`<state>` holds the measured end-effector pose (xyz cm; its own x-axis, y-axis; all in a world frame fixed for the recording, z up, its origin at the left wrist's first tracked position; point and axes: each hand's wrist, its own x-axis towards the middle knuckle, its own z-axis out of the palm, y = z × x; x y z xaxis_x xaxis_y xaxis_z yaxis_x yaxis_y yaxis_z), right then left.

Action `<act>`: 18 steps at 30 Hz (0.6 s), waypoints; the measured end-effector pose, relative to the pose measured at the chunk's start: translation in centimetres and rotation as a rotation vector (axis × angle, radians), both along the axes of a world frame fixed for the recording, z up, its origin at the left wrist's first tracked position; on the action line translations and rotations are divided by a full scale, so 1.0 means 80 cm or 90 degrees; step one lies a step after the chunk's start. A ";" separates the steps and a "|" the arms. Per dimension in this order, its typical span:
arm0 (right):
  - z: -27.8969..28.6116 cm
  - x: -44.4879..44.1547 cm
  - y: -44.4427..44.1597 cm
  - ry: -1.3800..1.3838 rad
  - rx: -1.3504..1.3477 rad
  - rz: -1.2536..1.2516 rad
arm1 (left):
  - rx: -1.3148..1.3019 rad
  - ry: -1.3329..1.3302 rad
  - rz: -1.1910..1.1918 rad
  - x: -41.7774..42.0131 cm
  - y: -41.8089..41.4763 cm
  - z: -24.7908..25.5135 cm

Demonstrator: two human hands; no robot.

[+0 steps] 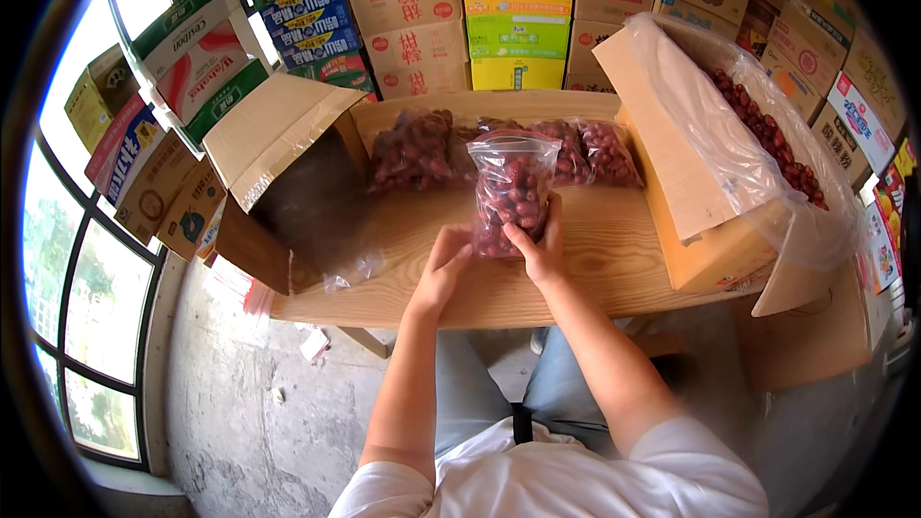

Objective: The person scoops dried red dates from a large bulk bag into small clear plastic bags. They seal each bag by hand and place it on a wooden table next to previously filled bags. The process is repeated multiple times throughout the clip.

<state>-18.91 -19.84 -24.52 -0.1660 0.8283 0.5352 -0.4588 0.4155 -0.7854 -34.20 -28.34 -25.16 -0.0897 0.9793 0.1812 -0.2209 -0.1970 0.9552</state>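
A clear zip bag of dried red dates (pixel 509 205) stands upright before me, above the near half of the wooden table. My right hand (pixel 541 248) grips its lower right side, thumb across the front and fingers partly hidden behind. At the bag's lower left edge, my left hand (pixel 445 266) holds the plastic; some of its fingertips are out of sight. The red-edged zip strip (pixel 514 137) at the top looks pressed flat. Behind it, more filled date bags lie in a row, among them a left one (pixel 414 151) and a right one (pixel 608 152).
To the right, a large carton (pixel 691 230) lined with clear plastic holds loose dates (pixel 770 133). An open cardboard box (pixel 280 129) lies at the table's left, with plastic scraps (pixel 352 270) nearby. Stacked cartons (pixel 414 7) line the back. Below the table (pixel 590 230) is a concrete floor (pixel 245 388).
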 end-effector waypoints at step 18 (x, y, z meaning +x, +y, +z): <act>-0.007 0.007 0.004 0.017 -0.039 0.015 | -0.019 0.103 0.030 0.001 0.000 0.000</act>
<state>-18.33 -19.51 -25.07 -0.1715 0.8554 0.4887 -0.4890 0.3567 -0.7960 -34.16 -28.38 -25.20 -0.1082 0.9799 0.1673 -0.0553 -0.1740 0.9832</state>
